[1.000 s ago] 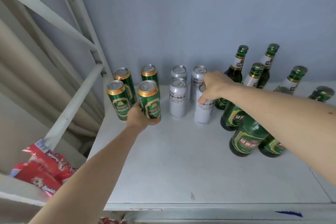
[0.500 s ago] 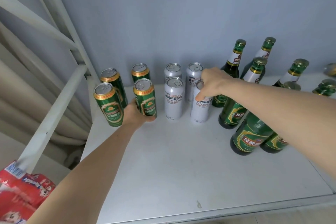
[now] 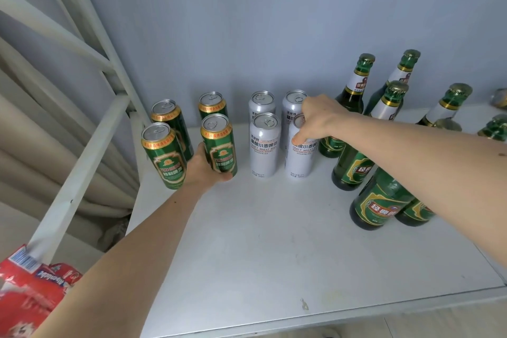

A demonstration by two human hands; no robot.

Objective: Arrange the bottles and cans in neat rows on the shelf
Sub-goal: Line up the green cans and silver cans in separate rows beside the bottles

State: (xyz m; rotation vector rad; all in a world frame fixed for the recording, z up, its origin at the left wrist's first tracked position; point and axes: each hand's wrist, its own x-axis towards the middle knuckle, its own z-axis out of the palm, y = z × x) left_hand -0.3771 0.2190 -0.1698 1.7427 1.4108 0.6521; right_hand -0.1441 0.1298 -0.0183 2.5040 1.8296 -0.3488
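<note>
Several green cans stand in two rows at the back left of the white shelf [image 3: 274, 250]. My left hand [image 3: 203, 170] grips the front right green can [image 3: 219, 143] near its base; the front left green can [image 3: 164, 156] stands just left of it. Beside them stand several white cans. My right hand [image 3: 318, 118] is closed over the top of the front right white can [image 3: 300, 156], next to the front left white can [image 3: 264, 145]. Several green bottles [image 3: 354, 164] stand at the right, partly hidden behind my right forearm.
A grey wall closes the shelf's back. The white metal frame [image 3: 82, 162] with diagonal braces runs along the left. Red snack packets [image 3: 30, 291] lie on a lower level at bottom left. The shelf's front edge [image 3: 315, 318] is near the bottom.
The view has shifted slightly; both hands stay on the same cans. The green can under my left hand sits a little closer to the white cans.
</note>
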